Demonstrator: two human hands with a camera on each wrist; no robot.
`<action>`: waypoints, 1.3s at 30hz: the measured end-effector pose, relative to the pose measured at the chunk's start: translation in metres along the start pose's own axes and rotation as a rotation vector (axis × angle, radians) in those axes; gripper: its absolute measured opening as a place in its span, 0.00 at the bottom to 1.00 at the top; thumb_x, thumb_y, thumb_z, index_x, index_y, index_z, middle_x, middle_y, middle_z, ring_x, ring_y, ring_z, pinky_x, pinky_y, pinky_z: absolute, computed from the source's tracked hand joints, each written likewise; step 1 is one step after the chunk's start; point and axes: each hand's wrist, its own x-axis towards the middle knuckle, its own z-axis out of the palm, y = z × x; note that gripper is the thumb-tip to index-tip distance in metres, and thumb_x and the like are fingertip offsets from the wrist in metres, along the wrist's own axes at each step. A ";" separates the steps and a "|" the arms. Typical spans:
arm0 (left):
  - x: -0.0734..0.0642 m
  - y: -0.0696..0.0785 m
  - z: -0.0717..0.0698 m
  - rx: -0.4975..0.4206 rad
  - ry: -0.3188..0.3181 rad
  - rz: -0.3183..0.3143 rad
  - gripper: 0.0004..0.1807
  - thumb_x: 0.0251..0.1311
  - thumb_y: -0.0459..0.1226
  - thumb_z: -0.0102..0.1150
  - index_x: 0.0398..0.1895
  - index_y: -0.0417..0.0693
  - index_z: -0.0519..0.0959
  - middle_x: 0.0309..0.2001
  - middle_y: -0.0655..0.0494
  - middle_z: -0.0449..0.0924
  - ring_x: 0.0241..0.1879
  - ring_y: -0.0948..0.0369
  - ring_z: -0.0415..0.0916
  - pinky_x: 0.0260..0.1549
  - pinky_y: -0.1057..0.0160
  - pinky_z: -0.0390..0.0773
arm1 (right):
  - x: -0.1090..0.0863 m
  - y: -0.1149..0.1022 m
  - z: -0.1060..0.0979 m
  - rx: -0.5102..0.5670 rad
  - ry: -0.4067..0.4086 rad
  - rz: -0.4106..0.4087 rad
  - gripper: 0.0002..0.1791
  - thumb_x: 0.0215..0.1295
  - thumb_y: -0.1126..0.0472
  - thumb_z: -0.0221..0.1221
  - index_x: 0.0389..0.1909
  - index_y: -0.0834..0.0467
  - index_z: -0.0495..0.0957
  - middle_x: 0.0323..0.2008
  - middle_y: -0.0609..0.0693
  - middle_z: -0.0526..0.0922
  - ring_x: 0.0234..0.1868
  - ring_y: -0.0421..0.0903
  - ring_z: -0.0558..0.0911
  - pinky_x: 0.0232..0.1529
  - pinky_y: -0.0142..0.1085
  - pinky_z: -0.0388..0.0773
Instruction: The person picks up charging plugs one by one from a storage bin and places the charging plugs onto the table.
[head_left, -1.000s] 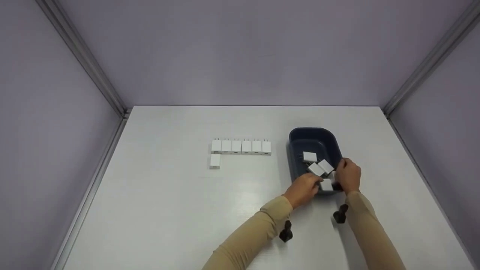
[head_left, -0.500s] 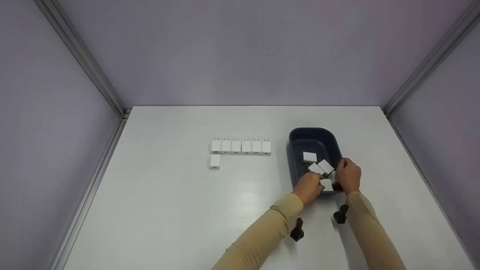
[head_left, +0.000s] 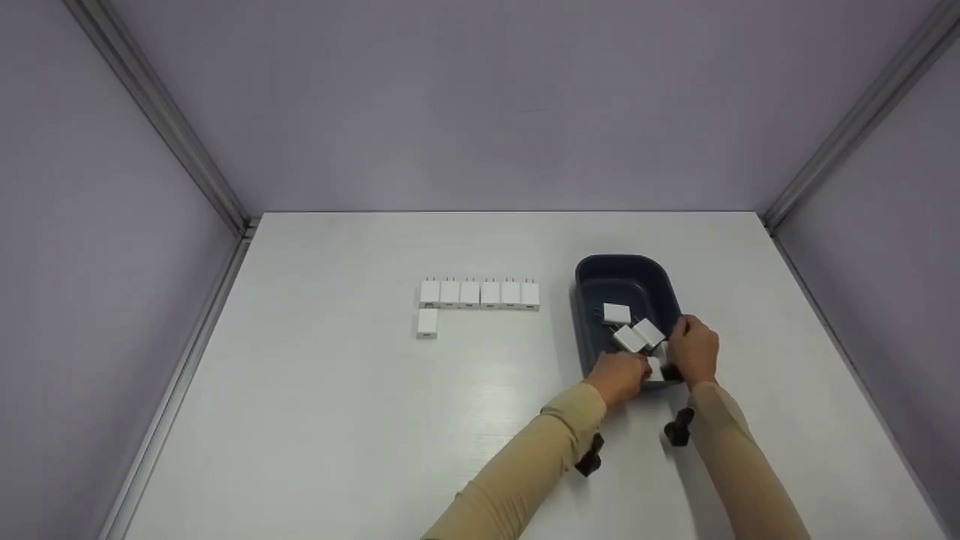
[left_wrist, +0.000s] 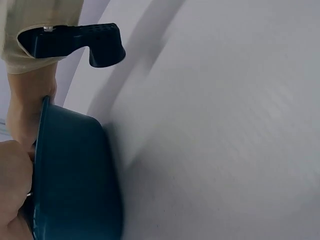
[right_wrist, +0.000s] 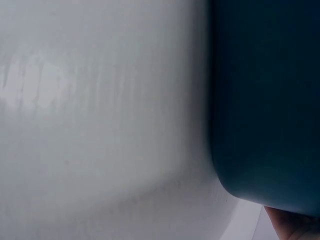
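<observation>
Six plugs [head_left: 469, 294] in a row and a seventh [head_left: 427, 322] just nearer lie left of the bin [head_left: 616, 289] in the head view; more lie in its near half. The right hand [head_left: 694, 349] grips its right side; the left hand's [head_left: 618, 375] curled fingers reach a near plug [head_left: 655, 370], any pinch unclear. Picking seems the step; next calls for a firm pinch, then lifting clear. Left wrist: the wall [left_wrist: 75, 175] hides fingertips. Right wrist: mostly wall, grip untold.

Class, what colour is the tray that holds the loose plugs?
The tray is dark blue; the head view shows it best.
</observation>
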 end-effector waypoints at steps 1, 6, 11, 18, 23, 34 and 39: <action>0.000 0.000 0.000 0.006 -0.011 0.003 0.12 0.68 0.44 0.51 0.45 0.63 0.84 0.46 0.66 0.86 0.47 0.65 0.83 0.54 0.58 0.79 | 0.000 0.000 0.000 0.001 -0.002 0.001 0.23 0.73 0.61 0.39 0.47 0.75 0.77 0.43 0.74 0.81 0.42 0.67 0.81 0.46 0.56 0.76; 0.001 -0.002 -0.002 0.009 -0.021 0.006 0.11 0.67 0.40 0.51 0.43 0.60 0.84 0.46 0.64 0.86 0.46 0.65 0.83 0.50 0.61 0.80 | 0.000 -0.003 -0.001 0.003 -0.019 0.030 0.24 0.73 0.60 0.38 0.49 0.74 0.76 0.43 0.73 0.82 0.42 0.63 0.81 0.47 0.55 0.77; 0.001 -0.005 -0.002 0.009 0.101 -0.026 0.09 0.64 0.37 0.53 0.40 0.54 0.84 0.40 0.59 0.85 0.40 0.64 0.83 0.38 0.68 0.82 | 0.001 -0.003 -0.001 -0.005 -0.016 0.030 0.24 0.73 0.60 0.39 0.49 0.74 0.76 0.44 0.73 0.82 0.43 0.65 0.81 0.48 0.56 0.76; 0.003 -0.008 -0.004 -0.026 0.226 -0.115 0.07 0.56 0.39 0.66 0.36 0.49 0.85 0.36 0.56 0.85 0.36 0.64 0.84 0.37 0.72 0.82 | 0.000 -0.005 0.000 -0.013 -0.006 0.008 0.23 0.73 0.61 0.39 0.47 0.74 0.77 0.43 0.73 0.82 0.43 0.67 0.81 0.48 0.57 0.76; 0.007 -0.009 -0.004 -0.012 0.266 -0.142 0.06 0.53 0.36 0.67 0.34 0.48 0.85 0.35 0.55 0.84 0.33 0.63 0.84 0.34 0.72 0.82 | 0.001 -0.004 0.001 -0.008 -0.001 0.015 0.23 0.73 0.61 0.39 0.47 0.74 0.77 0.43 0.73 0.82 0.44 0.66 0.81 0.49 0.56 0.76; 0.012 -0.014 0.000 -0.009 0.202 -0.074 0.04 0.53 0.35 0.65 0.31 0.49 0.86 0.36 0.56 0.83 0.36 0.63 0.83 0.38 0.72 0.82 | -0.003 -0.002 0.000 0.005 -0.033 0.038 0.23 0.73 0.61 0.38 0.50 0.73 0.76 0.44 0.72 0.82 0.44 0.64 0.81 0.49 0.55 0.76; 0.011 -0.014 -0.002 -0.028 0.200 -0.093 0.07 0.51 0.35 0.66 0.35 0.46 0.85 0.36 0.55 0.82 0.35 0.63 0.83 0.37 0.73 0.81 | -0.002 -0.002 0.000 0.007 -0.034 0.036 0.23 0.73 0.60 0.39 0.50 0.72 0.76 0.44 0.71 0.82 0.44 0.64 0.81 0.49 0.54 0.76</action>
